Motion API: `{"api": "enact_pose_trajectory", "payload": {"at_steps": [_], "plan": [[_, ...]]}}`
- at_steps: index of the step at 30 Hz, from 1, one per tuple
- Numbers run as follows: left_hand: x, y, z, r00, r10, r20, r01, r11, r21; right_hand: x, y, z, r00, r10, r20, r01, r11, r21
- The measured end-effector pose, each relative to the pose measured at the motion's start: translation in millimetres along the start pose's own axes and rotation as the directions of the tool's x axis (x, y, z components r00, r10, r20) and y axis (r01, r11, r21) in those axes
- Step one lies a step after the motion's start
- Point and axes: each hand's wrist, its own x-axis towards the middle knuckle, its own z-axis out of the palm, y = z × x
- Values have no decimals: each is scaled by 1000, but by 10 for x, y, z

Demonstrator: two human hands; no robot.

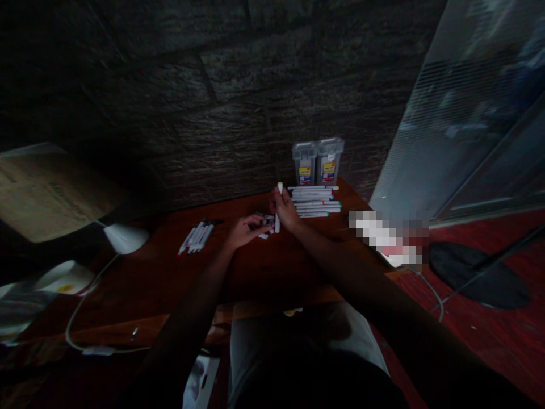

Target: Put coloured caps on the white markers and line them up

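Note:
A white marker [279, 220] with yellowish ends stands nearly upright in my right hand [285, 208], whose fingers are closed around its upper part. My left hand [246, 231] is just to the left, low over the table, with fingers and thumb curled about several whitish markers [268, 221]. Their ends stick out past its fingertips; the rest is partly hidden and dim. Right behind my right hand, several white markers [315, 194] with coloured ends lie side by side in a row. Another bunch of markers [196, 237] lies to the left.
Two clear plastic boxes [304, 165] with labels stand against the dark stone wall [238, 113]. On the left are a white lamp-like cone [125, 237], a roll of tape [66, 278] and a brown paper bag [55, 193]. A blurred-out object [383, 236] lies at the right edge.

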Motion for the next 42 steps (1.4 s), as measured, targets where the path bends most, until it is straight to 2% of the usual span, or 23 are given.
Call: {"api": "enact_pose_trajectory", "payload": {"at_steps": [4, 13, 15, 18, 22, 33, 36, 39, 42], "plan": [[3, -54, 25, 999, 23, 23, -24, 999, 23, 14, 61, -9, 1000, -2, -15, 1, 999, -41], [-9, 3, 38, 994, 88, 63, -91, 995, 34, 52, 136, -39, 999, 28, -16, -30, 989, -148], [-4, -5, 40, 995, 82, 61, -84, 996, 28, 33, 105, -69, 999, -44, 22, 48, 968, -247], [1, -17, 42, 996, 69, 54, -70, 998, 10, -14, 21, -117, 973, -207, 99, 229, 875, -427], [0, -25, 42, 996, 66, 56, -66, 998, 3, -41, -59, -147, 963, -256, 87, 264, 817, -513], [-9, -17, 40, 994, 112, -20, -111, 993, 49, -52, -75, -157, 962, -269, -48, 200, 813, -547], [-4, -1, 20, 989, 131, -69, -124, 987, 99, -45, -58, -147, 959, -274, -69, 203, 838, -506], [8, 0, -16, 971, 166, -170, -141, 978, 154, -26, -37, -117, 975, -195, -103, 142, 912, -384], [21, -20, -45, 950, 159, -269, -115, 978, 173, 0, -55, -87, 992, -42, -118, 20, 982, -185]]}}
